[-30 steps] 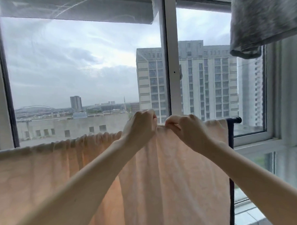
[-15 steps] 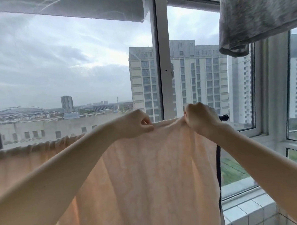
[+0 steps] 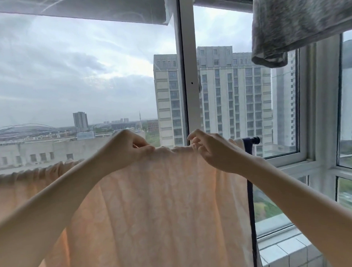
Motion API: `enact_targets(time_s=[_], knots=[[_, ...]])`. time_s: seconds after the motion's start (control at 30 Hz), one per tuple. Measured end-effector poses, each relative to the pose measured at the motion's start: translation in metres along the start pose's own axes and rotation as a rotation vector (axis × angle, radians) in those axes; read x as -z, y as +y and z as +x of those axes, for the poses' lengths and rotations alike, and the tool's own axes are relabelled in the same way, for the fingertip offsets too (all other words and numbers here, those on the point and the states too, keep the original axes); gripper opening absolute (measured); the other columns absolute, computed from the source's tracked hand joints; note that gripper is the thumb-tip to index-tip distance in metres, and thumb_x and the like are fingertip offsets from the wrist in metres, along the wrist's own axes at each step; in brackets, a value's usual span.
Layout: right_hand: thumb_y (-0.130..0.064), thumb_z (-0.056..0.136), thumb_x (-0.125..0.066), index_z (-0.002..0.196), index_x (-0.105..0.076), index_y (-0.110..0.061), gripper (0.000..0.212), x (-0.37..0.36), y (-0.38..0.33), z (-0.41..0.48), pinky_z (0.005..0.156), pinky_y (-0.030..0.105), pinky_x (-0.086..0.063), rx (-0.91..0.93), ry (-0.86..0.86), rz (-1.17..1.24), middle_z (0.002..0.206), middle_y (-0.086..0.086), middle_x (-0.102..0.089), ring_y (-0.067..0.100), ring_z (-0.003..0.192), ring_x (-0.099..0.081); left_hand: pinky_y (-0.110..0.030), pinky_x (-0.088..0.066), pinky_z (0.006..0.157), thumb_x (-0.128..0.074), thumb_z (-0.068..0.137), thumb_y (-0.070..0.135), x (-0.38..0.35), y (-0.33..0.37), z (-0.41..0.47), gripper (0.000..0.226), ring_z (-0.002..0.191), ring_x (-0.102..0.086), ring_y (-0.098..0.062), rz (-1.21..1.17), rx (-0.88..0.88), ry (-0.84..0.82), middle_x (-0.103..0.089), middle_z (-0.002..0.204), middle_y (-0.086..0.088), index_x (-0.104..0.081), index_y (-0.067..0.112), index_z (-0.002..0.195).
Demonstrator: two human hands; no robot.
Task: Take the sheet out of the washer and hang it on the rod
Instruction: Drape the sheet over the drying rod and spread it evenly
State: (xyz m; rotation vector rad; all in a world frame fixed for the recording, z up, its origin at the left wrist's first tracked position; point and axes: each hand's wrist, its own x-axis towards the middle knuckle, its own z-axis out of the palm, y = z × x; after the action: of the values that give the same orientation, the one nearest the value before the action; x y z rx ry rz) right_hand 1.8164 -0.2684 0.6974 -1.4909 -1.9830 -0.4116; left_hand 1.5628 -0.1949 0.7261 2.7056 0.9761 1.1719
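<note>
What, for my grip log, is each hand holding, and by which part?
Both hold the sheet by its top fold over the rod: left hand pinches it, right hand beside it, index finger lifted.

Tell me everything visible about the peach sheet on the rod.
The sheet is pale peach, thin woven-looking fabric with a faint pattern, light glowing through it. It hangs draped over the dark rod before the window, top fold gathered in puckers, long creases falling below. It leaves the frame left and bottom. The left hand pinches the top fold; the right hand has curled fingertips on it, its grip unclear.
</note>
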Motion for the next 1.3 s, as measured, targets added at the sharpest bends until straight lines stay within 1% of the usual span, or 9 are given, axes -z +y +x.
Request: enact_targets(time_s=[0.1, 0.23, 0.33, 0.43, 0.53, 0.63, 0.83, 1.0, 1.3], knots=[[-0.010, 0.098, -0.044, 0.123, -0.045, -0.020, 0.027, 0.004, 0.020, -0.007, 0.065, 0.032, -0.055, -0.021, 0.000, -0.082, 0.106, -0.006, -0.063, 0.008, 0.076, -0.060, -0.035, -0.053, 0.064, -0.072, 0.084, 0.028, -0.001, 0.002, 0.001, 0.012, 0.069, -0.068, -0.019, -0.039, 0.023, 0.009, -0.074, 0.070, 0.001, -0.079, 0.019, 0.080], [-0.018, 0.100, -0.046, 0.102, -0.055, -0.017, 0.009, 0.019, 0.047, -0.018, 0.067, 0.030, -0.053, -0.067, -0.028, -0.243, 0.090, -0.004, -0.063, 0.012, 0.073, -0.061, -0.012, -0.048, 0.057, -0.073, 0.084, 0.020, 0.003, 0.007, -0.001, 0.009, 0.070, -0.067, -0.002, -0.053, 0.025, -0.034, -0.075, 0.077, 0.008, -0.080, 0.017, 0.089], [-0.016, 0.097, -0.049, 0.081, -0.049, -0.020, 0.017, 0.025, 0.050, -0.017, 0.062, 0.031, -0.050, -0.158, -0.074, -0.392, 0.081, 0.000, -0.059, 0.015, 0.068, -0.058, -0.017, -0.052, 0.064, -0.071, 0.086, 0.019, 0.008, 0.006, -0.006, 0.009, 0.073, -0.067, -0.003, -0.002, 0.031, -0.059, -0.075, 0.079, 0.007, -0.079, 0.018, 0.088], [-0.011, 0.091, -0.051, 0.095, -0.058, -0.014, 0.009, 0.024, 0.029, -0.010, 0.066, 0.031, -0.053, -0.108, -0.097, -0.322, 0.090, 0.003, -0.062, 0.017, 0.074, -0.059, -0.019, -0.048, 0.061, -0.070, 0.086, 0.018, 0.013, 0.005, -0.011, 0.009, 0.067, -0.064, -0.005, 0.111, 0.038, -0.028, -0.072, 0.072, 0.004, -0.077, 0.016, 0.080], [-0.019, 0.092, -0.057, 0.130, -0.054, -0.007, 0.039, 0.018, -0.008, -0.003, 0.079, 0.023, -0.053, 0.036, -0.049, -0.105, 0.122, 0.006, -0.062, 0.018, 0.096, -0.062, -0.018, -0.040, 0.066, -0.067, 0.086, 0.013, 0.009, 0.014, -0.010, 0.011, 0.070, -0.061, -0.003, 0.191, 0.018, 0.101, -0.070, 0.073, 0.005, -0.076, 0.015, 0.079], [-0.034, 0.095, -0.057, 0.137, -0.046, -0.011, 0.050, 0.013, -0.031, 0.005, 0.091, 0.031, -0.051, 0.132, 0.054, -0.027, 0.133, 0.005, -0.057, 0.017, 0.109, -0.059, -0.018, -0.036, 0.067, -0.063, 0.087, 0.010, -0.007, 0.033, 0.002, 0.014, 0.072, -0.061, -0.011, 0.183, -0.007, 0.199, -0.070, 0.073, -0.001, -0.075, 0.009, 0.080], [-0.032, 0.095, -0.053, 0.120, -0.056, -0.010, 0.034, 0.001, -0.019, 0.011, 0.076, 0.036, -0.058, 0.122, 0.076, 0.003, 0.108, 0.007, -0.067, 0.018, 0.087, -0.066, -0.009, -0.036, 0.053, -0.062, 0.087, 0.010, -0.053, 0.070, 0.028, 0.026, 0.056, -0.054, -0.002, 0.065, -0.082, 0.098, -0.059, 0.059, 0.008, -0.063, 0.018, 0.062], [-0.031, 0.095, -0.057, 0.097, -0.064, -0.014, 0.018, 0.000, 0.000, 0.003, 0.063, 0.037, -0.058, 0.072, 0.112, -0.029, 0.081, 0.000, -0.068, 0.011, 0.063, -0.064, -0.003, -0.041, 0.060, -0.065, 0.089, 0.017, -0.041, 0.062, 0.013, 0.009, 0.069, -0.059, 0.003, 0.059, -0.044, 0.096, -0.066, 0.077, 0.009, -0.073, 0.013, 0.087], [-0.030, 0.095, -0.053, 0.108, -0.061, -0.013, 0.022, -0.012, -0.064, 0.019, 0.076, 0.038, -0.056, 0.229, 0.091, -0.044, 0.107, 0.004, -0.064, 0.019, 0.086, -0.062, -0.010, -0.042, 0.067, -0.064, 0.091, 0.025, 0.052, -0.013, -0.063, 0.013, 0.082, -0.061, -0.001, 0.221, 0.176, 0.079, -0.064, 0.084, 0.013, -0.073, 0.016, 0.094]])
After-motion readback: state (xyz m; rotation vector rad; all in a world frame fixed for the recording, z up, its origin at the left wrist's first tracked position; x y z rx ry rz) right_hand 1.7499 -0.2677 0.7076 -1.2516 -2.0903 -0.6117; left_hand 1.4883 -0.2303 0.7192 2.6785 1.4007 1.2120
